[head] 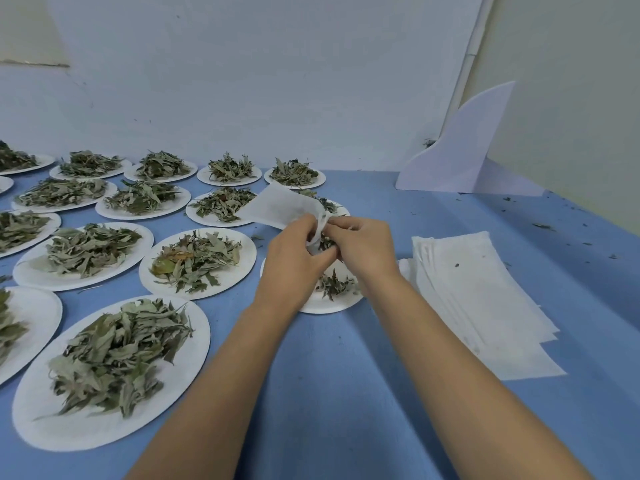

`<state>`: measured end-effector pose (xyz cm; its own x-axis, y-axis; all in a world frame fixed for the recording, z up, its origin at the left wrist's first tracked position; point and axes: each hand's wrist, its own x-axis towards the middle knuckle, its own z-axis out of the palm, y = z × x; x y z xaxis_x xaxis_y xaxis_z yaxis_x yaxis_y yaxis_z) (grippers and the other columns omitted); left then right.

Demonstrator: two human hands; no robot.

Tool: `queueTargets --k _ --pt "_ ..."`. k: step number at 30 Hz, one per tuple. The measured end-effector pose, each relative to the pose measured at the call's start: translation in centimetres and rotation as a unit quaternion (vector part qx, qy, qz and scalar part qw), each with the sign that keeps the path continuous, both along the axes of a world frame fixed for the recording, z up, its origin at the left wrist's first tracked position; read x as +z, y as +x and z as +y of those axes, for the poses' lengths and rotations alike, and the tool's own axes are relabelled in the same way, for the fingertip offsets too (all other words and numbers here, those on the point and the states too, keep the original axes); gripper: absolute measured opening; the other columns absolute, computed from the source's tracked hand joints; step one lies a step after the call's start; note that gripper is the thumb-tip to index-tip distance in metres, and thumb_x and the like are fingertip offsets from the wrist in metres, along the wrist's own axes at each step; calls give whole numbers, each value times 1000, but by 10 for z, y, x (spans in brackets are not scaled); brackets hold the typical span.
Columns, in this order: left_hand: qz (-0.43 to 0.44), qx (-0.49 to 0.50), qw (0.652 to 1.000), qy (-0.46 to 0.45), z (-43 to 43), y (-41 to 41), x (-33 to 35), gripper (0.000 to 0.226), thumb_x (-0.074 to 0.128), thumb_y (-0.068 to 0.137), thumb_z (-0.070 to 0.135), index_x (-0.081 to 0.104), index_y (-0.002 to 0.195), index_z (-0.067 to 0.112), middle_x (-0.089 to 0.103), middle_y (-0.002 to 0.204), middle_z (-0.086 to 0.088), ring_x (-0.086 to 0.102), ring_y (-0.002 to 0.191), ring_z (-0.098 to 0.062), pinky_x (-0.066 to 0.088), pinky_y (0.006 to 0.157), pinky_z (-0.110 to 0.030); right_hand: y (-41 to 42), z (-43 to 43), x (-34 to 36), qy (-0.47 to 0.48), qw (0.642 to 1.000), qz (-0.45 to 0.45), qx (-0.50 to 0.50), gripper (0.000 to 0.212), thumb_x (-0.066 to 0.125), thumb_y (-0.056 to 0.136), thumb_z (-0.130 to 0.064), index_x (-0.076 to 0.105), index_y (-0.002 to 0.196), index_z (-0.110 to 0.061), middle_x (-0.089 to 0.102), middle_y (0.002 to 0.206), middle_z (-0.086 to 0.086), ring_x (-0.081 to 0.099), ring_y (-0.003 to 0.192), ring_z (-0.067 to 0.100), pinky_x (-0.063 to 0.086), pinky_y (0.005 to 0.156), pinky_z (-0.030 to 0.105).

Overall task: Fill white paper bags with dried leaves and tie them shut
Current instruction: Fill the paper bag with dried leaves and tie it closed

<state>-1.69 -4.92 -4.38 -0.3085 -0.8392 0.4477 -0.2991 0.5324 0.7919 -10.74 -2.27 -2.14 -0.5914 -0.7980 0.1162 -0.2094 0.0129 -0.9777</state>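
Blue table [346, 393], white plates [38, 417] of dried leaves [114, 351], stacked paper bags [485, 299], pale wall [277, 81].

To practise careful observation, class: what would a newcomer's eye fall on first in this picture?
Mid-frame, the left grip and right grip, both bare hands, pinch the mouth of a white paper bag above a plate. To the left, rows of white plates heaped with dried leaves cover the blue table; a stack of flat bags lies to the right.

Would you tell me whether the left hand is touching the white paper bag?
Touching. The head view shows the left hand pinching the white paper bag.
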Motion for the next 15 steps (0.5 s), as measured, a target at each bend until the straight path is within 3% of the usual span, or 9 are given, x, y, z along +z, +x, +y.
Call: queueTargets --k 2,5,9,11,15 --pt "-4 22 999 -23 -1 -1 -1 32 63 77 11 33 66 16 38 63 -1 31 59 -16 31 54 -22 6 0 -2 -6 1000 2 8 15 60 80 -6 72 72 -1 64 74 25 47 64 19 39 64 34" --pt "0 44 999 -32 -4 -1 -3 40 63 79 9 27 64 20 31 60 5 25 55 -12 29 51 -20 11 -1 -2 -2 1000 -11 14 19 54 80 -7 61 75 10 54 71 29 42 67 19 39 68 37" --pt "26 48 998 -31 -8 1 -4 37 68 82 18 34 67 14 35 62 0 26 55 -11 29 52 -20 13 -3 2 26 998 -49 22 24 45 78 -19 59 75 0 54 73 11 46 70 23 48 81 51" --pt "31 52 998 -36 -10 1 -3 40 69 83 20 32 66 17 34 61 3 29 53 -10 31 51 -18 14 -3 3 25 998 -53 30 33 39 76 -26 56 78 2 58 78 10 49 72 22 48 86 51" --pt "37 62 997 -38 -11 2 -3 48 71 82 19 28 63 22 29 59 7 34 53 -2 32 52 -14 10 -5 2 20 997 -77 25 23 38 85 -23 58 83 -11 64 91 10 53 77 20 47 94 51"
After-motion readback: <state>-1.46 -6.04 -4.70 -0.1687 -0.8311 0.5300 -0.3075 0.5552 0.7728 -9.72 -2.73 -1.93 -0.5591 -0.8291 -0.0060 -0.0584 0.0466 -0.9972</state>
